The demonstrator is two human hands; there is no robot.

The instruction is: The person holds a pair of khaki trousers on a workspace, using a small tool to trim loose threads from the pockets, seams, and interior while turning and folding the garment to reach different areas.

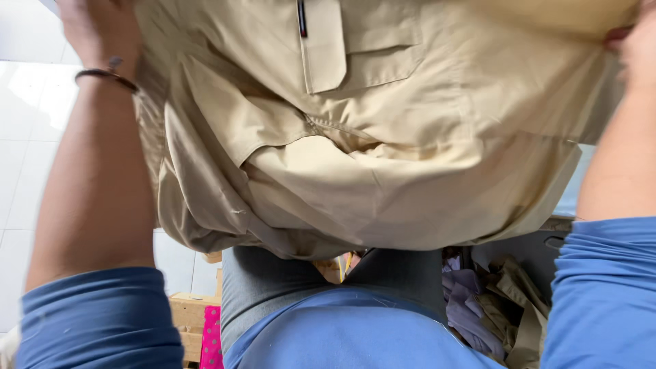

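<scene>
A tan button-up shirt (383,143) with a flap pocket and a dark pen clipped in it hangs spread out in front of me, its bulk drooping over my lap. My left hand (96,31), with a thin dark bracelet on the wrist, grips the shirt's edge at the top left. At the top right, my right hand (632,41) holds the other edge, mostly cut off by the frame. Both arms wear rolled blue sleeves.
A pile of crumpled clothes (492,301), lilac and khaki, lies at the lower right beside a grey bin edge (547,242). A wooden crate (191,314) and a pink dotted cloth (210,338) sit at the lower left on white floor tiles (27,157).
</scene>
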